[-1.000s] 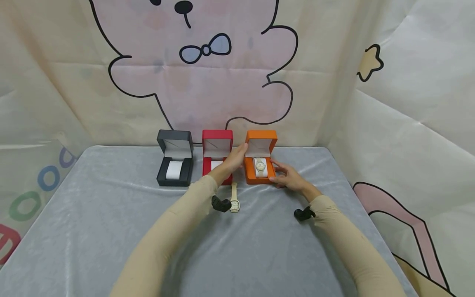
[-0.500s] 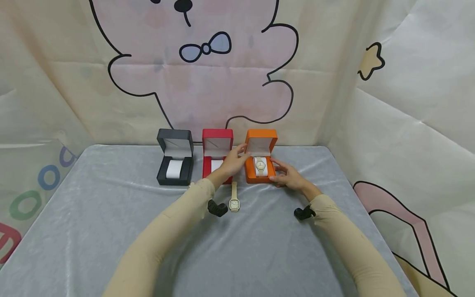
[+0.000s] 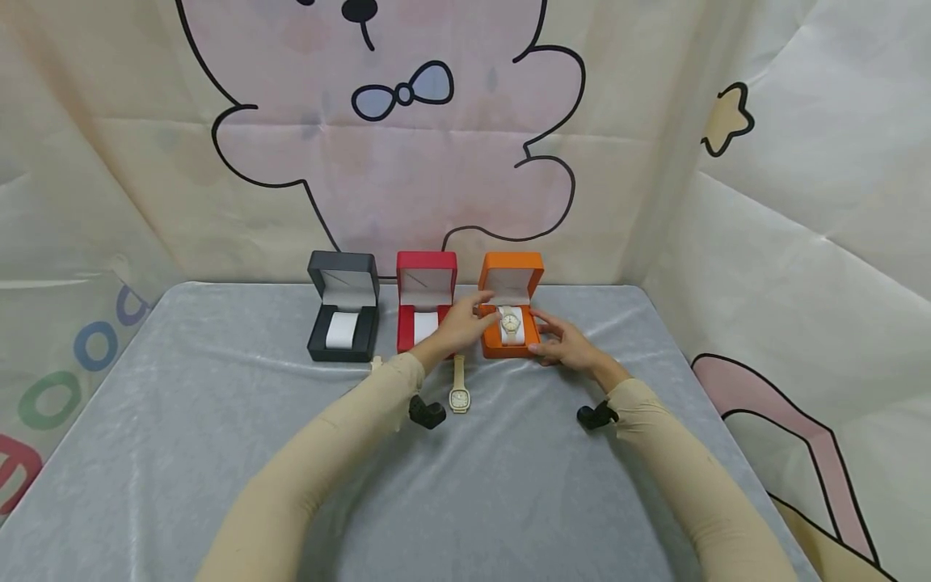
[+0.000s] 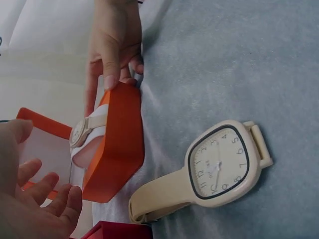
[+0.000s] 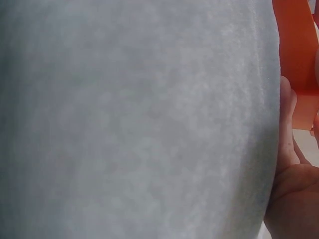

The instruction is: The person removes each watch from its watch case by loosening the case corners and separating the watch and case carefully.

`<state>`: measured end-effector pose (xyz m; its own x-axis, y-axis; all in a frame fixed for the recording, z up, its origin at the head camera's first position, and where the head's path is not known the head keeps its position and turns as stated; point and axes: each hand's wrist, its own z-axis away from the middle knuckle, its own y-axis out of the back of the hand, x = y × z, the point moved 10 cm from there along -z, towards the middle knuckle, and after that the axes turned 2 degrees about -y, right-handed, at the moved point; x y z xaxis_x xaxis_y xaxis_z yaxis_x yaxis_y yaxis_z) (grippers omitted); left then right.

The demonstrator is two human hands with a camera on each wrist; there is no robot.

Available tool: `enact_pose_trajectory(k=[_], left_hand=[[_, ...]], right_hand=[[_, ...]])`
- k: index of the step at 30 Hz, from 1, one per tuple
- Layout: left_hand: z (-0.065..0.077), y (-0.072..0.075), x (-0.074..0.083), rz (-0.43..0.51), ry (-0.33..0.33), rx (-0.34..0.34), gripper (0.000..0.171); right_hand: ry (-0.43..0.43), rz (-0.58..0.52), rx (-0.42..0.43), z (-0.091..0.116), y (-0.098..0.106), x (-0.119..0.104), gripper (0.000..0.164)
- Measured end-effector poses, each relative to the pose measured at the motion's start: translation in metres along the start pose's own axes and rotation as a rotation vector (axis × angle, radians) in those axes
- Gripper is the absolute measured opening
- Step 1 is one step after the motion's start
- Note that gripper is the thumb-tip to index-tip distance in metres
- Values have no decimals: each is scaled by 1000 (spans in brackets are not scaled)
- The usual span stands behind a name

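An orange watch box (image 3: 511, 353) stands with its lid raised, a cream wristwatch (image 3: 511, 323) wrapped round its white cushion. My right hand (image 3: 570, 349) holds the box's right side, thumb at the front corner and forefinger farther back. My left hand (image 3: 461, 323) is at the box's left side, fingers spread and loosely bent, with nothing held in them; in the left wrist view its fingers (image 4: 47, 186) overlap the raised lid. A second cream watch (image 4: 219, 164), squarish with a black-edged dial, lies on the cloth below the left hand.
To the left stand a red watch box (image 3: 426, 261), partly hidden by the left hand, and a dark grey watch box (image 3: 342, 354), both with lids up and bare white cushions. A small cream piece (image 3: 376, 363) shows beside the left sleeve. Grey cloth (image 3: 509, 501) covers the table.
My left hand has come down from the orange box's lid edge toward its lower left side, fingers loosening. The right hand and the boxes have stayed put.
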<state>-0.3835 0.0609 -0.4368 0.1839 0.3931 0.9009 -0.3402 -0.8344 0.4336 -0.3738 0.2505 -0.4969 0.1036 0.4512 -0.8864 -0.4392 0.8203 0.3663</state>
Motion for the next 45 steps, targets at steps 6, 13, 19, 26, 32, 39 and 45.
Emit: enact_pose_trajectory(k=[6, 13, 19, 26, 32, 39, 45], left_hand=[[1, -14, 3, -69, 0, -100, 66], [-8, -21, 3, -145, -20, -122, 76], [-12, -23, -6, -188, 3, -102, 80], [-15, -25, -6, -280, -5, -88, 80], [-17, -28, -7, -314, 8, -97, 78], [-19, -28, -5, -339, 7, -80, 79], [-18, -27, -7, -338, 39, -74, 79]], right_hand=[[7, -4, -2, 0, -1, 2, 80], [27, -12, -18, 1, -2, -4, 80], [21, -24, -19, 1, -3, 0, 81], [34, -23, -8, -2, -1, 0, 79], [25, -4, -10, -2, 0, -2, 81], [27, -6, -10, 1, 0, -4, 81], [36, -8, -17, -1, -1, -4, 80]])
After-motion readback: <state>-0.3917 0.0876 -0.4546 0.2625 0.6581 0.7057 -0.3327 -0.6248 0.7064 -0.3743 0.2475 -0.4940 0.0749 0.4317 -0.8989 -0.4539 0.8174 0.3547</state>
